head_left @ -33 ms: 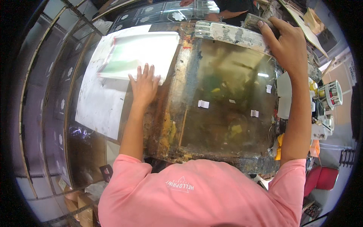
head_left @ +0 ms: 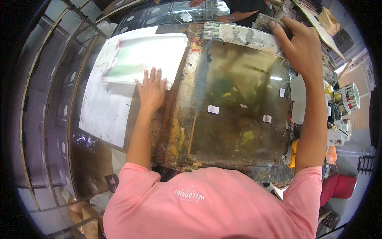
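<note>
My left hand (head_left: 152,89) lies flat, fingers spread, on the near edge of a stack of glossy white sheets (head_left: 159,51) with green and pink tints. Under that stack is a larger white sheet (head_left: 105,113). At the far right, my right hand (head_left: 302,49) wraps round a worn grey wooden block (head_left: 266,24), thumb on its near side. The block sits beside a paint-spattered bar (head_left: 238,36) along the far edge of a framed, see-through brownish panel (head_left: 223,139). Small white paper tabs (head_left: 213,109) lie on the panel.
Rack shelves (head_left: 55,99) holding dark sheets with white flower shapes stand on the left. A co-worker's arm (head_left: 243,16) shows beyond the far edge, near more such sheets (head_left: 159,16). To the right are paint tubs (head_left: 347,98) and a red chair (head_left: 344,186).
</note>
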Motion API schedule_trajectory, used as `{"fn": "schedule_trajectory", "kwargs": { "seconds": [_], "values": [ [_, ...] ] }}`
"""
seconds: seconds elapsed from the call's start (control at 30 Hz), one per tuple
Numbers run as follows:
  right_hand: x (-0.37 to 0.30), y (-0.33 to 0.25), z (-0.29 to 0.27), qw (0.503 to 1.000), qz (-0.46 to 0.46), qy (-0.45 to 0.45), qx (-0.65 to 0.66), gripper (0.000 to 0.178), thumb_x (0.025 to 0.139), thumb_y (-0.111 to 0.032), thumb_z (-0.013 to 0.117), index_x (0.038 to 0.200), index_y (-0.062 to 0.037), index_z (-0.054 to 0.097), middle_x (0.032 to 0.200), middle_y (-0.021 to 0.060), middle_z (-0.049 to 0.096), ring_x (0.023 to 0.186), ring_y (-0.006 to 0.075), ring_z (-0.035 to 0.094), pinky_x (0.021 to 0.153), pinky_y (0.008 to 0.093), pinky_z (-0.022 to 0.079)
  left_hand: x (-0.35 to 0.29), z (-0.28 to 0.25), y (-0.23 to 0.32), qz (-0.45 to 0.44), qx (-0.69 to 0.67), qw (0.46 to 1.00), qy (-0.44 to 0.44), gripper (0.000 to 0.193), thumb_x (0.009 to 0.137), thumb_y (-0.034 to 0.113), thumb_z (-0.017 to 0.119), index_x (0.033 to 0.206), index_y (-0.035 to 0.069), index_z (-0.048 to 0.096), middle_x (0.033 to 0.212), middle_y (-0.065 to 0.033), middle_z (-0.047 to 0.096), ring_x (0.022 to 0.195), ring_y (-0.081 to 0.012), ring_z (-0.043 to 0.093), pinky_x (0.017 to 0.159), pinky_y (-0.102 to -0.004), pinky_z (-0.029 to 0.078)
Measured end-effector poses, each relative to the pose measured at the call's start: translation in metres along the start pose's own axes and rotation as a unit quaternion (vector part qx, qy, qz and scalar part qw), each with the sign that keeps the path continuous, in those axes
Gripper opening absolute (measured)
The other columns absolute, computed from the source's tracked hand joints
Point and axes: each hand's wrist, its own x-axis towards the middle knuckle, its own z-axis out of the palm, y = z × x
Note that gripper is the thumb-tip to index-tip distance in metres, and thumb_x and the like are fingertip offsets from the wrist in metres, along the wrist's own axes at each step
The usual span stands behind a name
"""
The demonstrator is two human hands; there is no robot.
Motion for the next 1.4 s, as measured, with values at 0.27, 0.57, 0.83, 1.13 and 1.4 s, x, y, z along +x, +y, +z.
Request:
{"fn": "schedule_trajectory", "kwargs": {
  "seconds": [0.27,0.57,0.83,1.13,1.4],
  "values": [
    [-0.001,0.002,-0.001,0.999,-0.033,0.035,0.007,0.048,0.097,-0.050,0.064,0.103,-0.0041,0.076,0.088,0.0197,0.073,0.079,0.0391,0.065,0.081,0.0440,0.046,0.034,-0.028,-0.016,-0.013,-0.150,0.987,0.049,0.048,0.112,0.035,0.036,0.135,0.007,0.067,0.143,-0.0141,0.064,0.138,-0.0342,0.054,0.124,-0.0690,0.007],
    [0.001,0.003,-0.002,0.998,-0.027,0.053,0.034,0.045,0.091,-0.045,0.064,0.081,-0.0018,0.072,0.078,0.0182,0.072,0.079,0.0369,0.071,0.079,0.0508,0.048,0.010,-0.046,0.124,0.208,-0.081,0.975,-0.006,0.044,0.111,0.038,0.044,0.118,0.009,0.075,0.115,-0.0135,0.075,0.117,-0.0288,0.068,0.123,-0.0672,0.021],
    [-0.001,0.005,0.000,0.998,-0.033,0.040,0.021,0.048,0.093,-0.046,0.061,0.078,-0.0018,0.071,0.077,0.0192,0.072,0.079,0.0372,0.071,0.080,0.0506,0.047,-0.044,0.036,0.273,0.321,-0.162,0.933,-0.028,0.108,0.085,0.090,0.047,0.156,0.008,0.049,0.164,-0.0276,0.035,0.155,-0.0485,0.026,0.124,-0.0695,0.002],
    [0.006,0.007,-0.002,0.999,-0.008,0.003,0.031,0.053,0.091,-0.047,0.057,0.075,0.0013,0.070,0.071,0.0203,0.069,0.071,0.0362,0.069,0.083,0.0474,0.048,-0.059,0.031,0.335,0.349,-0.176,0.919,-0.056,0.116,0.079,0.095,0.045,0.156,0.008,0.049,0.164,-0.0282,0.035,0.154,-0.0479,0.028,0.116,-0.0813,-0.007],
    [0.008,0.007,0.002,0.999,-0.017,0.026,0.018,0.054,0.092,-0.047,0.056,0.074,0.0017,0.070,0.070,0.0203,0.069,0.071,0.0368,0.069,0.084,0.0493,0.050,-0.064,0.037,0.334,0.358,-0.215,0.909,-0.017,0.116,0.077,0.095,0.048,0.153,0.007,0.053,0.156,-0.0288,0.045,0.147,-0.0489,0.040,0.116,-0.0817,-0.005]
  ]
}}
